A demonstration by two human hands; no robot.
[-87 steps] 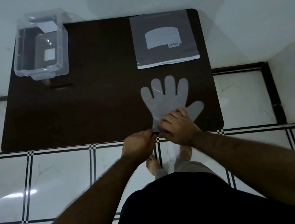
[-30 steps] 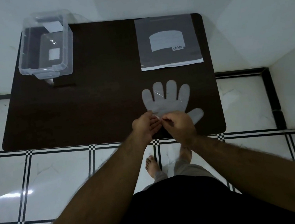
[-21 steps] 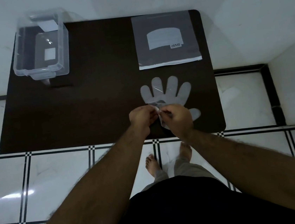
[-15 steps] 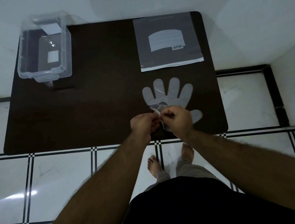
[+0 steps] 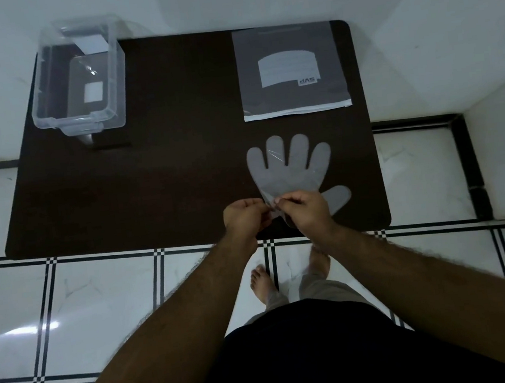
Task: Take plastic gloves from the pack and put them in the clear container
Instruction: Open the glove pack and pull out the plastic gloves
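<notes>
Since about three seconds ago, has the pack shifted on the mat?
No. The pack lies at the mat's far right corner, as before.

Clear plastic container on dark desk, far left corner. Flat glove pack far right. Thin plastic glove flat on desk in front of pack, w/ left hand & right hand at its cuff, near edge.

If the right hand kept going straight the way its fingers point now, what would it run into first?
The right hand points left toward the left hand, with only the pinched glove edge between them. It would likely meet the left hand's fingers first, though their relative height is hard to judge.
</notes>
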